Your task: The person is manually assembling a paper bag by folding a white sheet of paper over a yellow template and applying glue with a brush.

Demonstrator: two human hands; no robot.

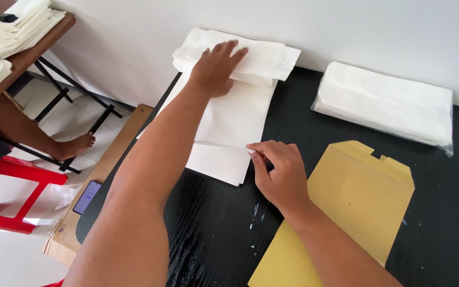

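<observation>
White paper bag under both hands; plastic-wrapped stack nearby.

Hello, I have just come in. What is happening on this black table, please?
A person is working with white paper on a black table. The left hand lies flat on a stack of folded white paper near the wall. The right hand pinches the edge of a white sheet whose lower end is folded up. A yellow-brown card template lies beside it, and a wrapped pack of white paper rests further back.
</observation>
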